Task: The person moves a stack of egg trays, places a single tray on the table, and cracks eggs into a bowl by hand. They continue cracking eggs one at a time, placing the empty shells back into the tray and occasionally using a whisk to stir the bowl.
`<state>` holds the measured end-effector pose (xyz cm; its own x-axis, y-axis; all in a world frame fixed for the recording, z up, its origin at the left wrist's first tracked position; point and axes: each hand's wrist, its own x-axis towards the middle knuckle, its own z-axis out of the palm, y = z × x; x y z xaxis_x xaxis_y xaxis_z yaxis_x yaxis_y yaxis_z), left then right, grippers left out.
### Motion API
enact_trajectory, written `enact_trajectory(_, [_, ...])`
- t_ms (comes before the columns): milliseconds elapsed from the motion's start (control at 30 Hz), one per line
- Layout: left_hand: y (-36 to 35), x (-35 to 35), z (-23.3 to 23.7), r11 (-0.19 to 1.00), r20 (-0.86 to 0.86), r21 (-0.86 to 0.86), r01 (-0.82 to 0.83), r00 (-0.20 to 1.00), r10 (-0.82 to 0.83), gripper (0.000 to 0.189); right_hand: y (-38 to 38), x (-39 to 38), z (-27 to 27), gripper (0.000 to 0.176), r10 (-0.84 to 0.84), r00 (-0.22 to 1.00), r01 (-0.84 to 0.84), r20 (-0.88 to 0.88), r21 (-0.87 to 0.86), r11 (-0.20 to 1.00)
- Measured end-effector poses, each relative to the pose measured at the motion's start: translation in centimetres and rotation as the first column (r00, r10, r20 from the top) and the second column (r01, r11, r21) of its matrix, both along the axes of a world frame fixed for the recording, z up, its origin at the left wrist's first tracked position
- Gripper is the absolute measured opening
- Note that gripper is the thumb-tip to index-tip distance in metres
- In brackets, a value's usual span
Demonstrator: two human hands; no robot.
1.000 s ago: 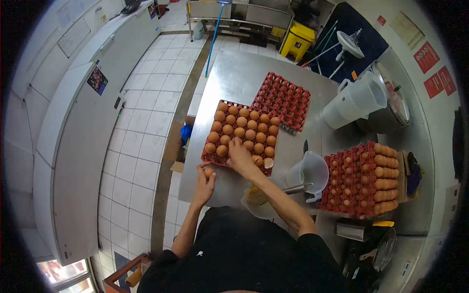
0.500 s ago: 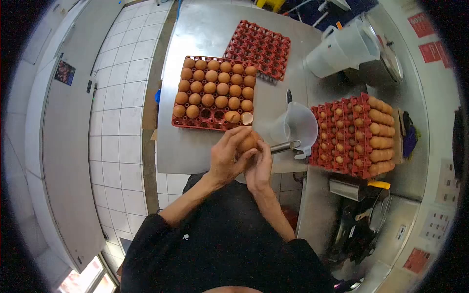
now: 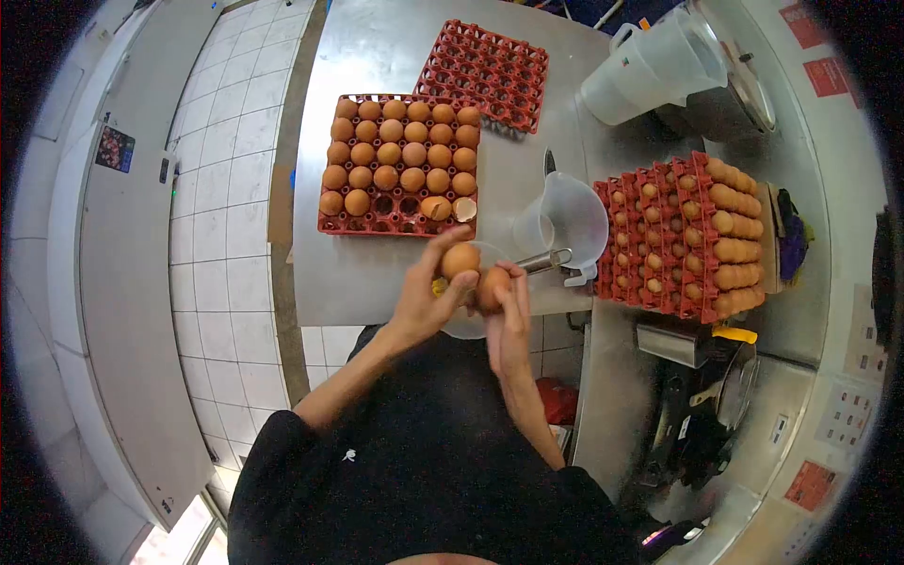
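My left hand point(image 3: 424, 297) holds a brown egg point(image 3: 460, 259) between thumb and fingers. Right beside it, my right hand point(image 3: 509, 315) grips another brown egg or shell piece point(image 3: 492, 287); which of these it is cannot be made out. Both are over a clear bowl point(image 3: 463, 327) at the table edge, with a bit of yellow showing behind my left fingers. Ahead lies a red tray point(image 3: 367, 226) of brown eggs, its nearest row holding a cracked shell point(image 3: 436, 208) and an open white-lined shell point(image 3: 465, 209). A metal handle point(image 3: 543, 262) extends right of the bowl.
An empty red tray point(image 3: 483, 75) lies behind the egg tray on the steel table point(image 3: 363, 292). To the right are a clear plastic jug point(image 3: 576, 226), stacked egg trays point(image 3: 659, 240) and a larger jug point(image 3: 650, 75). A yellow-handled tool point(image 3: 734, 334) is at the lower right.
My hands have moved slightly apart, showing two rounded brown pieces where one egg was visible between them. The bowl and the yellow in it now show. The view has shifted slightly.
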<state>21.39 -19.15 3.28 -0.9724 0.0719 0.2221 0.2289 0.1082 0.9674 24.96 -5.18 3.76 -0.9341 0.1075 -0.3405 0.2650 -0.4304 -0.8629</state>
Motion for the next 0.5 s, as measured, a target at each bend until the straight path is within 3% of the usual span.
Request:
enact_trajectory(67, [-0.8,-0.3,-0.6,0.892,0.335,0.446,0.070,0.911,-0.239,0.037,1.6,-0.2,0.1,0.035,0.072,0.997,-0.071,-0.022,0.052,0.996])
enact_trajectory(100, [-1.3,-0.5,-1.7,0.910,0.429,0.399,0.114,0.854,-0.295,0.036,2.0,-0.2,0.2,0.036,0.185,0.980,-0.151,-0.070,0.340,0.928])
enact_trajectory(133, [-1.6,-0.7,-2.5,0.910,0.427,0.400,0.113,0.855,-0.294,0.036,2.1,-0.5,0.2,0.037,0.302,0.949,-0.191,-0.088,0.602,0.775])
enact_trajectory(167, [-1.7,-0.9,-2.7,0.894,0.455,0.409,0.186,0.807,-0.376,0.038,1.7,-1.0,2.3,0.044,0.319,0.945,-0.191,-0.070,0.674,0.714])
enact_trajectory(200, [-1.8,-0.9,-2.8,0.871,0.483,0.420,0.256,0.749,-0.454,0.041,1.9,-1.3,2.6,0.044,0.320,0.945,-0.192,-0.069,0.675,0.713])
enact_trajectory(267, [-2.2,-1.1,-2.0,0.872,0.471,0.369,0.322,0.744,-0.474,0.044,2.5,-1.8,2.9,0.047,0.425,0.905,-0.290,-0.008,0.719,0.632])
enact_trajectory(333, [-2.4,-1.1,-0.8,0.871,0.457,0.311,0.381,0.743,-0.488,0.048,2.8,-2.0,3.2,0.047,0.446,0.894,-0.262,-0.047,0.751,0.605])
enact_trajectory(400, [-2.2,-0.9,0.0,0.908,0.261,0.148,0.393,0.869,-0.419,0.051,3.1,-1.9,3.2,0.048,0.467,0.880,-0.235,-0.081,0.781,0.579])
enact_trajectory(500, [-2.6,-1.1,0.0,0.912,0.280,0.039,0.408,0.872,-0.402,0.048,3.1,-1.4,2.4,0.047,0.440,0.898,-0.259,-0.016,0.789,0.557])
